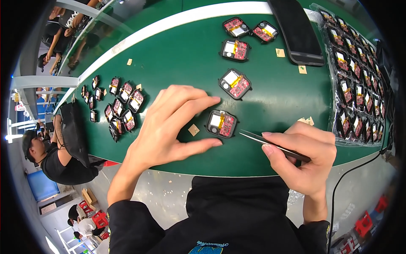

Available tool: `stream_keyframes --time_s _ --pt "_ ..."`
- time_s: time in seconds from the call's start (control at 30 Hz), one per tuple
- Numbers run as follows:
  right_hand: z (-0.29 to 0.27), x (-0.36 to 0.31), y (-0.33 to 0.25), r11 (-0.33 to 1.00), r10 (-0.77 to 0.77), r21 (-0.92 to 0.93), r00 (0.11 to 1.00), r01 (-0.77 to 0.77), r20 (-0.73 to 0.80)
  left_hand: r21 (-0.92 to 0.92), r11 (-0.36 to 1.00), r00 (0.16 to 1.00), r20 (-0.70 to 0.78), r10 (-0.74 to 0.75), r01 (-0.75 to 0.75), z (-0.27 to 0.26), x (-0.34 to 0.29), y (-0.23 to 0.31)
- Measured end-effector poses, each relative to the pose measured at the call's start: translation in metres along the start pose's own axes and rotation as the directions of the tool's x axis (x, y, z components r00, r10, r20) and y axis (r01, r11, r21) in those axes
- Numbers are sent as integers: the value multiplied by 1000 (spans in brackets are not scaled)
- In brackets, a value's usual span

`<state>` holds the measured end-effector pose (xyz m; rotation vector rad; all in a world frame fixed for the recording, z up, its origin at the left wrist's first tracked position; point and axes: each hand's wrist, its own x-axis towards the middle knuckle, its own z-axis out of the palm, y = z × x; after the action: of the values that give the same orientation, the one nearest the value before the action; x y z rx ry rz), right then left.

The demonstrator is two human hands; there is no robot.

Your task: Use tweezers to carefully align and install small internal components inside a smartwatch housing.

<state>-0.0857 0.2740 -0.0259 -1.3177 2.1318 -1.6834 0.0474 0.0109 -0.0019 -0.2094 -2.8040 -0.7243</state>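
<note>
On the green table in front of me lies a small black device housing (221,124) with a red circuit board, a white battery and yellow tape. My left hand (171,125) curves around its left side, thumb and fingers apart, with a gap between them and the housing. In my right hand (302,154) are dark tweezers (279,147), pinched between thumb and fingers. Their thin tips are slightly parted and stop just right of the housing. Beyond it sits another open housing (235,84) of the same kind.
Three more housings (235,50) lie farther back, beside a black phone-like slab (298,34). A clear plastic tray (338,108) of housings stands at right, and a loose group (126,92) lies at left. Small tan paper squares (193,129) dot the table. A person (63,163) sits at left.
</note>
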Motion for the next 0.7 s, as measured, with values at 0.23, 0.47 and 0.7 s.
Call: stream_keyframes --time_s 0.23,0.47,0.7 --pt "-1 0 2 1000 8 -8 1000 -8 16 -150 981 988 105 -112 127 4 -2 8" --pt "2 -1 -1 997 68 -51 996 -65 59 -161 987 996 85 20 -6 13 5 7" --pt "7 2 -3 990 55 -130 996 -46 68 -156 988 996 77 33 -21 13 7 5"
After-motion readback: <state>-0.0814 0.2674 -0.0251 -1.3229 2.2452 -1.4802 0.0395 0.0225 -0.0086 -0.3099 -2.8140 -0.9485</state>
